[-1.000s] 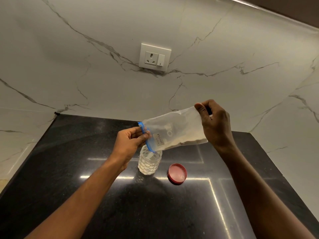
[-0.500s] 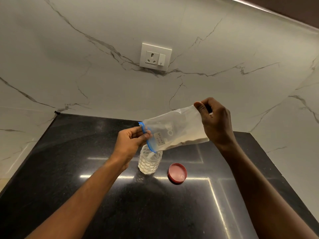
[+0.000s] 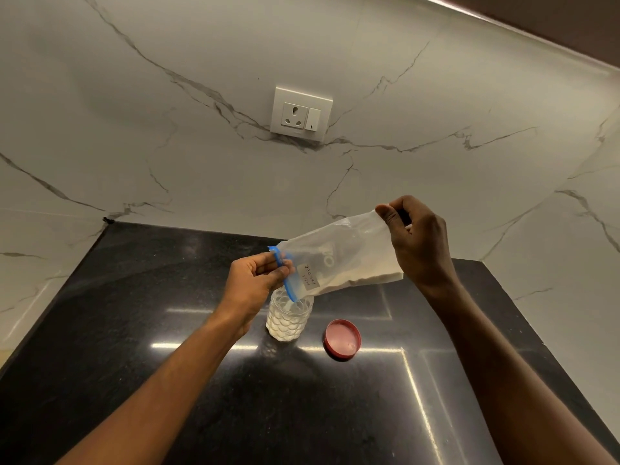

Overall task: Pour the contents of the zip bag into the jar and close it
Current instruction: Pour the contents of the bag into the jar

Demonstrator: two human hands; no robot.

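A translucent plastic zip bag [image 3: 339,260] with a blue zipper strip is held in the air over the glossy black stone tabletop [image 3: 161,330]. It is tilted so that its blue mouth points down and to the left, right above the open top of a clear dimpled plastic jar [image 3: 289,320]; whether bag and jar touch cannot be told. The left hand [image 3: 255,280] has its grip clamped on the blue zipper edge, thumb and fingertips pinching it just above the jar's rim. The right hand [image 3: 416,239], higher and further right, has its grip clamped on the bag's closed bottom end, pinching the upper corner between thumb and curled fingers. Pale powder [image 3: 365,279] lies along the lower side of the bag, and a small white handwritten label [image 3: 310,277] sits on the bag near its mouth. The jar stands upright on the tabletop, partly filled with the same pale stuff. A round red lid [image 3: 342,338] lies flat on the tabletop just right of the jar, apart from it, inner side up. Behind, a white marble wall [image 3: 134,146] with grey veins carries a white socket plate [image 3: 301,114] with a switch.
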